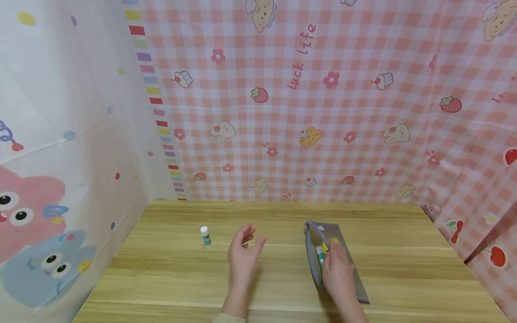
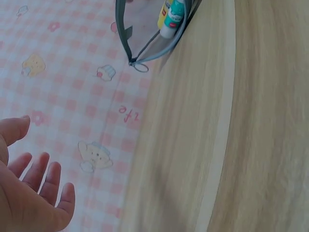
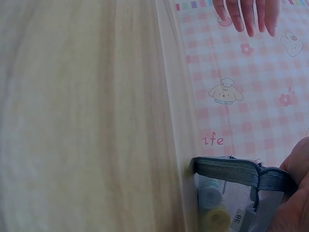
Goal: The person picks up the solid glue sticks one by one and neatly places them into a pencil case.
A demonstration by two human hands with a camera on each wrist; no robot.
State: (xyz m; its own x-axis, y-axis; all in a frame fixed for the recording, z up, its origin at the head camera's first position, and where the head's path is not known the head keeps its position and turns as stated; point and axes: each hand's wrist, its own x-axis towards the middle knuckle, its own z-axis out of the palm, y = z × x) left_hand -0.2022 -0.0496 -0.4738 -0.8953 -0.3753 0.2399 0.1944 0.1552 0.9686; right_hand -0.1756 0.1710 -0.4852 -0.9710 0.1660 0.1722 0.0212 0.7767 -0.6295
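A grey mesh zip pouch [image 1: 310, 255] lies on the right part of the table with its zipped mouth spread apart. My right hand [image 1: 339, 273] grips the pouch's right side, thumb at the mouth and fingers over the mesh. Inside are a green glue stick [image 1: 321, 256] with a white cap and a yellow item [image 1: 325, 247], whose kind is unclear; both also show in the left wrist view. My left hand [image 1: 243, 258] hovers left of the pouch, fingers loosely bent and holding nothing. Farther left, another green glue stick [image 1: 205, 236] stands upright, apart from both hands.
The wood-grain table [image 1: 161, 278] reaches back to a pink checked curtain [image 1: 282, 112]. A white printed cloth [image 1: 81, 112] hangs along the left side. Through the mesh in the right wrist view, a small tag [image 3: 238, 219] shows a number.
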